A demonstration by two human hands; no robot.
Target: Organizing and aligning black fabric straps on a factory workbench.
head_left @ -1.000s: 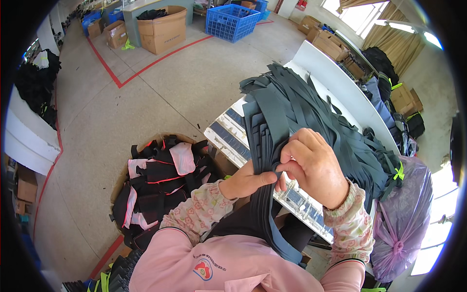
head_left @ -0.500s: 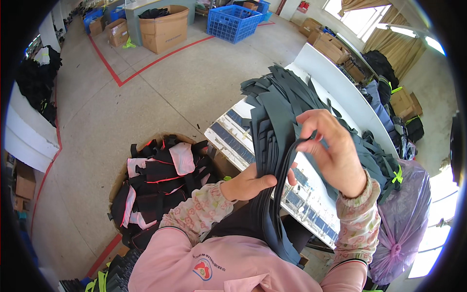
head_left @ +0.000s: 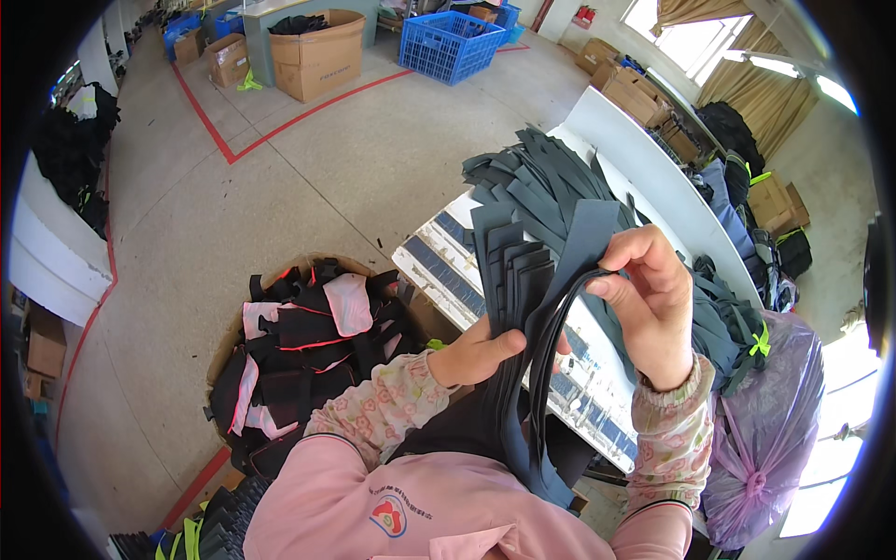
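Note:
My left hand [head_left: 476,353] grips a bundle of dark grey fabric strips [head_left: 523,280] from below, thumb pressed on the front of the stack. My right hand [head_left: 649,299] is raised above it and pinches the top of one strip, peeling it away from the bundle so that it bows out in a loop. The strips hang down over my lap. Behind them a larger heap of the same grey strips [head_left: 541,177] lies on the white table [head_left: 644,177].
A round box of black and pink fabric pieces [head_left: 299,345] stands on the floor at my left. A purple plastic bag [head_left: 770,429] hangs at the right. Cardboard boxes [head_left: 317,51] and a blue crate [head_left: 448,42] stand far off across the floor.
My right hand has lifted up and to the right, drawing one strip away from the bundle. My left hand has stayed low, still holding the stack.

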